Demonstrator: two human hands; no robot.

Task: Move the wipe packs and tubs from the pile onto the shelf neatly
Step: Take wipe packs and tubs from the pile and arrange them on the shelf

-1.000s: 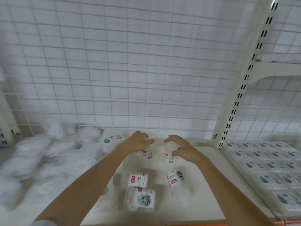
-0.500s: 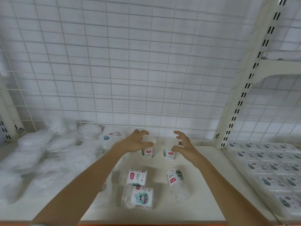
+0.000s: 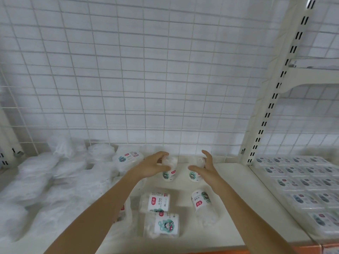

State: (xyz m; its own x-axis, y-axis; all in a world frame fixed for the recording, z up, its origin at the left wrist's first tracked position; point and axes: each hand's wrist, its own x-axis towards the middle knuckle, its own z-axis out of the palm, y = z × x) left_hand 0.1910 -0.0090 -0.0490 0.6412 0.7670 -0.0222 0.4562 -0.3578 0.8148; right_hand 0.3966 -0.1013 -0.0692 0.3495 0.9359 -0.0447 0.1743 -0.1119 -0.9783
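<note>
Right now both hands reach to the back of the cream shelf [image 3: 229, 208], each at an upright tub standing near the wire grid [image 3: 146, 79]. The left hand [image 3: 153, 167] curls its fingers and thumb round the left tub [image 3: 169, 171], gripping it near the top. The right hand [image 3: 205, 168] stands beside the right tub [image 3: 195, 173] with fingers fairly straight and spread; whether it touches the tub I cannot tell. Nearer the front edge three more tubs lie on their sides: one with a red label [image 3: 156, 202], one with a cartoon label [image 3: 164, 225] just in front of it, and a tilted one [image 3: 201, 202] to the right. The pile of wipe packs [image 3: 55, 180] fills the left of the shelf, blurred white, and flat packs in rows [image 3: 302, 184] fill the next bay on the right
</note>
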